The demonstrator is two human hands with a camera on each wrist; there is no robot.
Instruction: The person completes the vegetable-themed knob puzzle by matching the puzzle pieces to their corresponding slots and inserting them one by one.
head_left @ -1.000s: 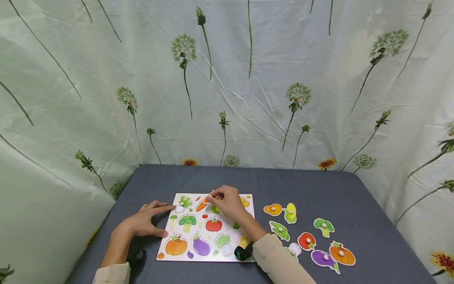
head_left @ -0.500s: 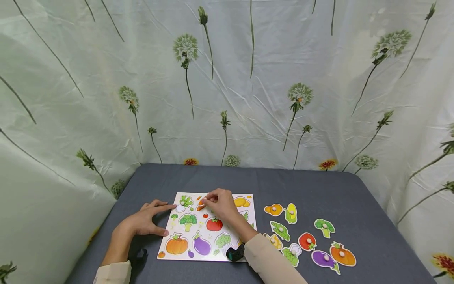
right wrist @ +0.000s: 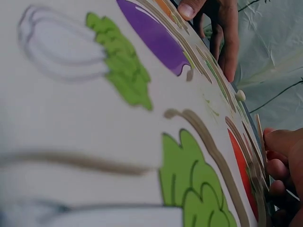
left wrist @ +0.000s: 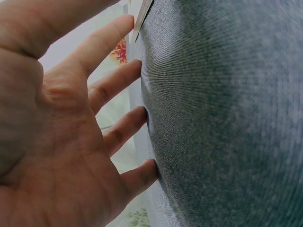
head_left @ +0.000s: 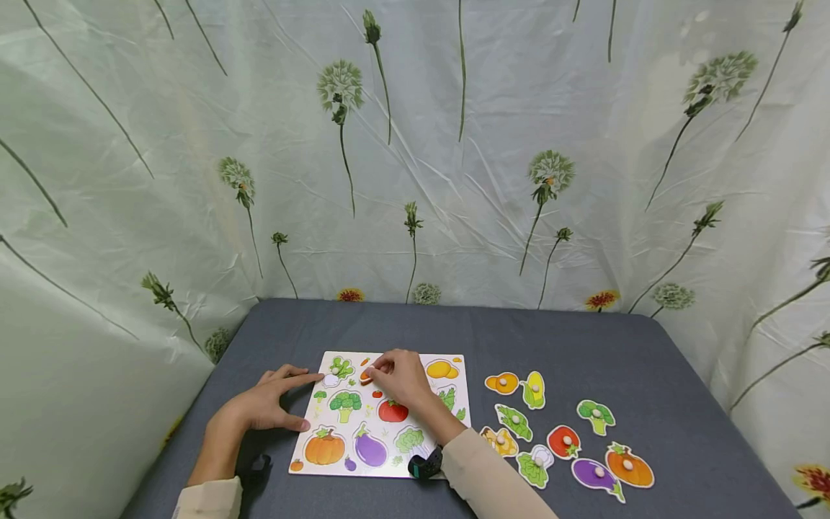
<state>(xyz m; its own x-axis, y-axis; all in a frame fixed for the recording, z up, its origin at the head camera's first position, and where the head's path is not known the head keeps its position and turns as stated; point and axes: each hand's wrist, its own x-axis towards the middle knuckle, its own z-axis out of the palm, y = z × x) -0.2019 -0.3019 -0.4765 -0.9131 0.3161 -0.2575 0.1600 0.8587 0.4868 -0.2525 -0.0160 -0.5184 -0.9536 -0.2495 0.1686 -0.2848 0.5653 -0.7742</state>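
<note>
A white wooden puzzle board (head_left: 382,471) printed with vegetables lies on the table. At its upper middle, my right hand (head_left: 403,378) pinches an orange carrot piece (head_left: 365,378) over the carrot picture; my fingers cover part of it. In the right wrist view, the right hand (right wrist: 284,165) holds the thin piece tilted on edge, close over the board. My left hand (head_left: 269,404) is spread at the board's left edge, index finger and thumb on it. Other fingertips (left wrist: 135,120) rest on the cloth in the left wrist view. A knobbed radish piece (head_left: 338,369) sits in the top left recess.
Several knobbed vegetable pieces lie right of the board, among them a corn (head_left: 534,391), a tomato (head_left: 563,442), a broccoli (head_left: 596,415), an eggplant (head_left: 595,473) and a pumpkin (head_left: 630,465). A dark grey cloth (head_left: 519,335) covers the table. A flowered curtain (head_left: 454,180) hangs behind.
My right hand has moved left and slightly nearer with the carrot piece, uncovering the yellow picture at the board's upper right. My left hand has stayed at the board's edge.
</note>
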